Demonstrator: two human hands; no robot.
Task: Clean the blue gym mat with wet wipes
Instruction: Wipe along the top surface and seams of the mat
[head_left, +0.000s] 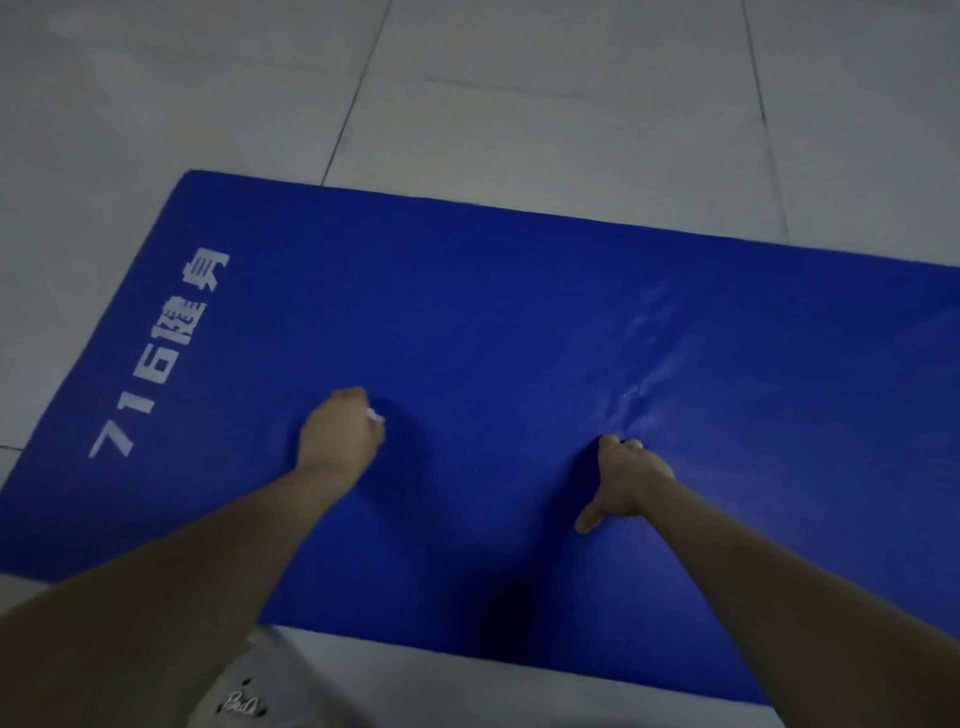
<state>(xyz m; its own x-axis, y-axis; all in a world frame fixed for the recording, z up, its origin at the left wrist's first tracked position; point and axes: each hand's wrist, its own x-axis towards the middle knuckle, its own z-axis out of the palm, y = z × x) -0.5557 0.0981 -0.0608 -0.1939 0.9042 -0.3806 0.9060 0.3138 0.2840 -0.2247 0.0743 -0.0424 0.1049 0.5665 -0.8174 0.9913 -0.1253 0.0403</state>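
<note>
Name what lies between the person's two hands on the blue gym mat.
Only bare blue gym mat, shadowed, lies between the left hand, which grips a white wet wipe, and the right hand pressing the mat. The head view shows this.

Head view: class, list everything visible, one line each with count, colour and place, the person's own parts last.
gym mat: one, blue, flat on floor, mid-frame
lettering: one print, white, mat's left end
wet wipe: one, white, in left hand
floor: one, pale grey tiles, around mat
clothing: one piece, pale, printed, bottom edge
left hand: one, grips wipe on mat
right hand: one, presses mat, thumb spread
</note>
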